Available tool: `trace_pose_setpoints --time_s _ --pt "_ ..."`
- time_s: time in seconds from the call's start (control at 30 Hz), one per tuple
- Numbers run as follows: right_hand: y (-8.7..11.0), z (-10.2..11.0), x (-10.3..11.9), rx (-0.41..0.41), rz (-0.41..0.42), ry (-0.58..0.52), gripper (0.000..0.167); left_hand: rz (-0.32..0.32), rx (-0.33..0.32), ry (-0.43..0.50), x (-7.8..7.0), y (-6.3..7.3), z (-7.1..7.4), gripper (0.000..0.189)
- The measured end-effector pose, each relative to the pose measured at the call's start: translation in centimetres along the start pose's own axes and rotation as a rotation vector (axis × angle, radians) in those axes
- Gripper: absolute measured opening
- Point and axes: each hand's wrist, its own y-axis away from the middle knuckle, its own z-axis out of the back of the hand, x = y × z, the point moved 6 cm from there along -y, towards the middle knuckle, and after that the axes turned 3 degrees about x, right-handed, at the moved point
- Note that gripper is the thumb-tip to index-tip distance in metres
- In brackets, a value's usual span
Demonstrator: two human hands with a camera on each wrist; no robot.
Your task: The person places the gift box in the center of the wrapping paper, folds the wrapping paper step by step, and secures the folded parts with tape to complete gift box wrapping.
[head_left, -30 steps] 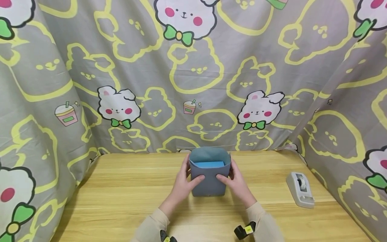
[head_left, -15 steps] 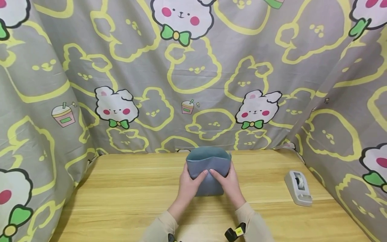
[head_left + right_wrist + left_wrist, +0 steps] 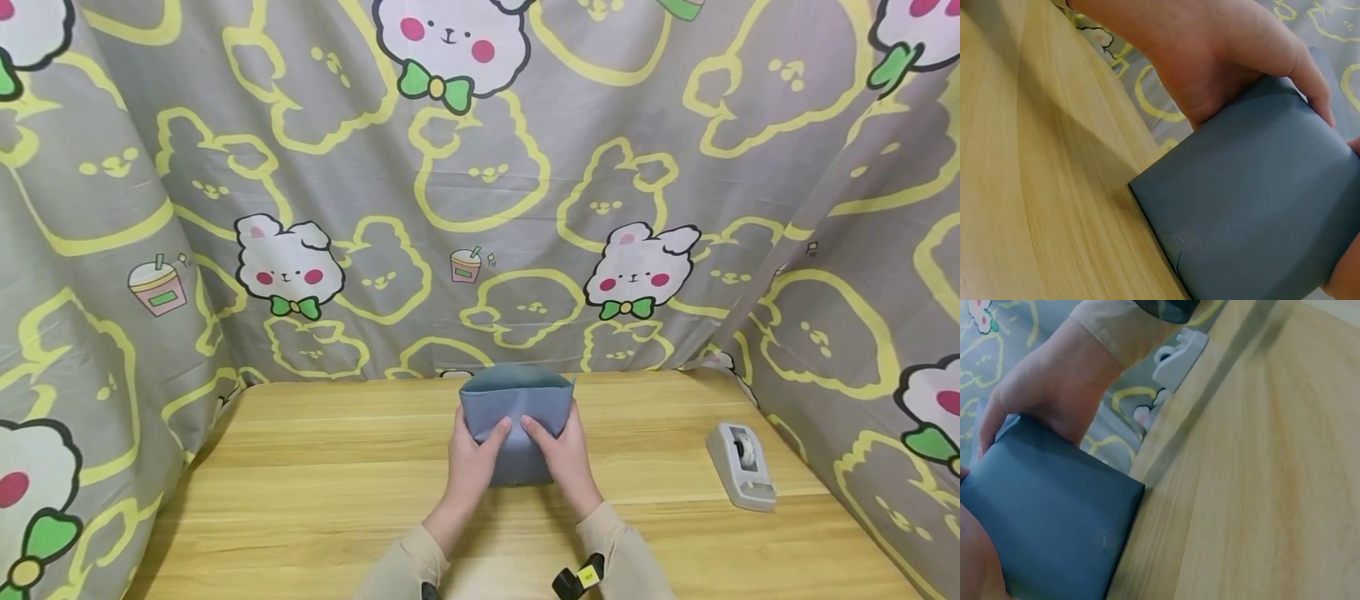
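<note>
A blue-grey pouch (image 3: 517, 403) with an open top stands upright on the wooden table, near the middle of the head view. My left hand (image 3: 472, 462) grips its left side, thumb pressed on the front face and fingers round the side. On the right side, my right hand (image 3: 567, 460) holds it the same way, its thumb close beside the left one. The front panel bends inward under the thumbs. In the left wrist view the pouch (image 3: 1054, 506) shows its smooth front and lower edge at the table. What lies inside is hidden.
A grey tape dispenser (image 3: 741, 467) with a roll of tape stands on the right of the wooden table (image 3: 315, 467). A patterned grey curtain (image 3: 495, 242) hangs behind the table and along both sides.
Both thumbs have moved inward and up on the pouch's front, pushing it in. The pouch's mouth has narrowed, and the bright blue object seen inside earlier is now hidden.
</note>
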Motion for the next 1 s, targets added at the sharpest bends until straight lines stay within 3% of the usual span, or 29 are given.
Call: trace_pose_setpoints --time_s 0.2,0.67,1.0 --pt "0.0 -0.21 0.03 -0.006 -0.005 -0.059 0.06 0.063 -0.015 0.023 0.39 -0.15 0.0 0.063" --pt "-0.25 -0.31 -0.3 -0.044 -0.048 -0.03 0.063 0.074 -0.021 -0.012 0.12 -0.54 0.47 0.058" --pt "-0.33 0.09 0.17 -0.062 -0.057 -0.08 0.04 0.079 -0.007 -0.03 -0.28 -0.93 0.64 0.042"
